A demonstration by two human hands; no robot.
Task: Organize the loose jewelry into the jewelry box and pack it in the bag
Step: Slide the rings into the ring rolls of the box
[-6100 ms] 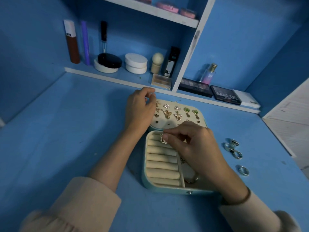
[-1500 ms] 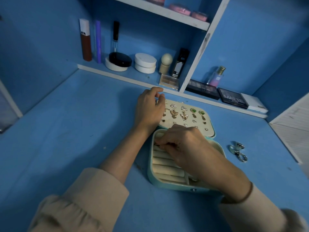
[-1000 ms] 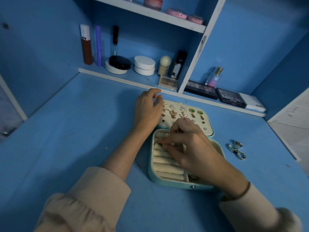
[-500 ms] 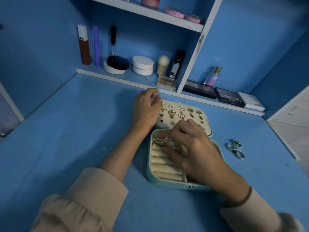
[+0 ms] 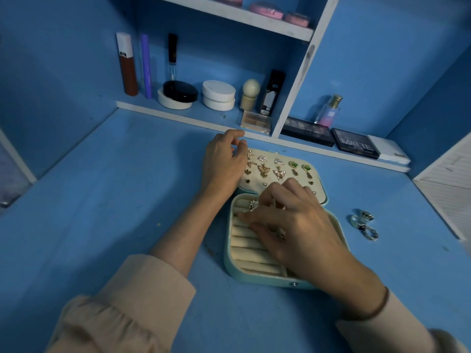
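Note:
An open teal jewelry box point(image 5: 257, 276) lies on the blue table. Its cream lid point(image 5: 318, 189) is laid back flat and carries several gold and green earrings point(image 5: 279, 171). My left hand point(image 5: 223, 165) rests on the lid's left side, fingers curled over its far corner. My right hand point(image 5: 295, 225) lies over the cream ring rolls point(image 5: 244, 248) in the base, fingers spread. A sparkly ring point(image 5: 253, 205) sits in the top slot, between thumb and forefinger. Loose silver rings point(image 5: 363, 222) lie on the table to the right of the box.
A low shelf point(image 5: 193, 115) along the back holds cosmetics: tubes, round compacts point(image 5: 219, 95), a perfume bottle point(image 5: 330, 110) and dark palettes point(image 5: 355, 146). A white slatted panel point(image 5: 448, 192) stands at the right edge. No bag is in view.
The single ring that lay nearest me on the table is gone. My right hand went from pinching to lying spread over the rolls, and a ring now sits in the top slot.

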